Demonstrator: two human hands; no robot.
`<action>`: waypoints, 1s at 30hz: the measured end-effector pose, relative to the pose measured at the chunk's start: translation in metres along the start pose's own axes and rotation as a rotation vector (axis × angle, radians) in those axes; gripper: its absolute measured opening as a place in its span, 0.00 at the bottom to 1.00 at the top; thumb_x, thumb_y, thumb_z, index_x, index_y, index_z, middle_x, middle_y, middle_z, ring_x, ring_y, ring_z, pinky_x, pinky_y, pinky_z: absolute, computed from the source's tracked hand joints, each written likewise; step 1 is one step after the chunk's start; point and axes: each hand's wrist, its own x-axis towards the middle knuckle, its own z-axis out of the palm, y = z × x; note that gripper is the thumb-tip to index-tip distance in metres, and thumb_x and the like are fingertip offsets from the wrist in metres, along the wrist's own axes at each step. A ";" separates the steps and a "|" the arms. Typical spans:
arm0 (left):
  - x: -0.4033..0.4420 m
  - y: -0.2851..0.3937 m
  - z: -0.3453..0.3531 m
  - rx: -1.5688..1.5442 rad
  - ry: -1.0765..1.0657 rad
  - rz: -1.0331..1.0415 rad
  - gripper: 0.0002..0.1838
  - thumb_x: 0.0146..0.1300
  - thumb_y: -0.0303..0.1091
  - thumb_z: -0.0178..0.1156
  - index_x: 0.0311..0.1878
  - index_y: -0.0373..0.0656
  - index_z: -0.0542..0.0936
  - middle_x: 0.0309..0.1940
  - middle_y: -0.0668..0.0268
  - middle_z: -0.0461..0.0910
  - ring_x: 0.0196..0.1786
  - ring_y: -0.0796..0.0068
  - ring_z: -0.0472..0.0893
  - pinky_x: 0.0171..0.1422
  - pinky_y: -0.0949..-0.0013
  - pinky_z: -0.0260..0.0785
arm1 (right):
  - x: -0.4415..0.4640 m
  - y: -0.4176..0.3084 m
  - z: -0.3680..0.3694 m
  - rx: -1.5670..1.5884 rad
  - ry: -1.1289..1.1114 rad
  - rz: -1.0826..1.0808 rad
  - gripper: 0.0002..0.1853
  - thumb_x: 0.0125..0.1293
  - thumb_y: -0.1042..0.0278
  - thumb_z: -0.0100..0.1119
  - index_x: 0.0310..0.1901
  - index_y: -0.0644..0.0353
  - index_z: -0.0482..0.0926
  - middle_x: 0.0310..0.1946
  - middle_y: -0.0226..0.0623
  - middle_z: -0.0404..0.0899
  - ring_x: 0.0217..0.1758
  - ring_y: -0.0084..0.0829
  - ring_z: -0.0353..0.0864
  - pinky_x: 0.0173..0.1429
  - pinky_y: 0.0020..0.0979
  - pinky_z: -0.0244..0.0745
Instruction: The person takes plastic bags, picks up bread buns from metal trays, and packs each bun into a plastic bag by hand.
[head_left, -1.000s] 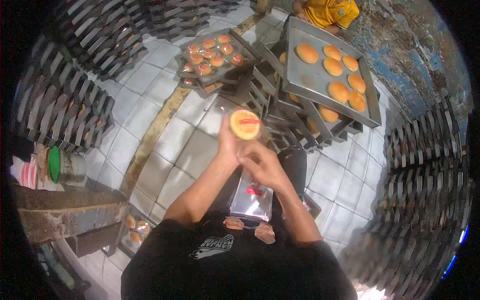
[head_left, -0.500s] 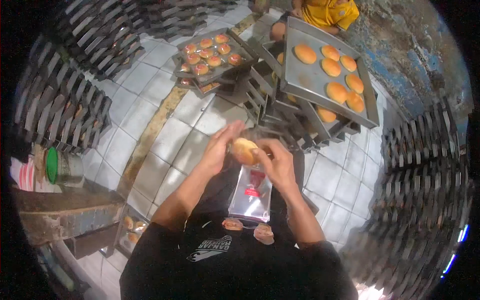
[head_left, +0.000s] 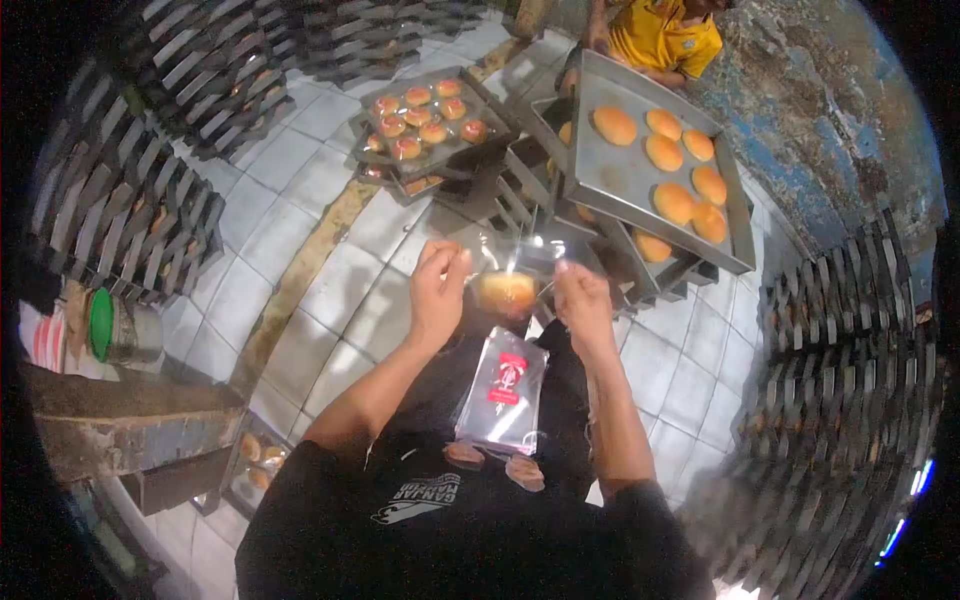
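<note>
Between my hands hangs a clear plastic bag with a golden bun inside it. My left hand pinches one top corner of the bag, and my right hand pinches the opposite corner. Below the bun, a stack of clear bags with a red printed label lies on my lap. Two small pinkish-brown lumps sit at the lower edge of that stack.
A tray of plain buns tops a crooked stack at the right. Wrapped buns fill another tray ahead. Stacked dark trays line both sides. A person in a yellow shirt sits behind the stack.
The bun was between my hands and now sits inside the bag. My hands have moved apart, each to one corner of the bag.
</note>
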 end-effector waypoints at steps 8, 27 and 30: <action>-0.054 -0.069 -0.024 -0.385 -0.238 -0.677 0.12 0.75 0.35 0.61 0.37 0.37 0.84 0.46 0.67 0.81 0.42 0.77 0.77 0.49 0.70 0.68 | -0.069 0.077 0.012 0.254 -0.072 0.349 0.15 0.80 0.58 0.58 0.44 0.63 0.83 0.34 0.39 0.88 0.32 0.27 0.86 0.37 0.30 0.83; -0.088 0.008 -0.030 0.557 -0.724 0.776 0.20 0.57 0.33 0.71 0.55 0.52 0.89 0.72 0.55 0.74 0.78 0.47 0.67 0.78 0.50 0.68 | -0.120 0.055 -0.015 -1.190 -0.091 -0.500 0.21 0.58 0.62 0.74 0.51 0.61 0.83 0.50 0.48 0.81 0.61 0.50 0.78 0.76 0.65 0.60; -0.090 0.048 -0.018 0.327 -0.767 0.420 0.21 0.62 0.35 0.72 0.60 0.47 0.86 0.72 0.55 0.74 0.74 0.57 0.73 0.75 0.56 0.70 | -0.129 0.037 -0.039 -1.139 -0.212 -0.432 0.12 0.62 0.63 0.71 0.44 0.60 0.86 0.40 0.43 0.85 0.54 0.44 0.83 0.68 0.51 0.73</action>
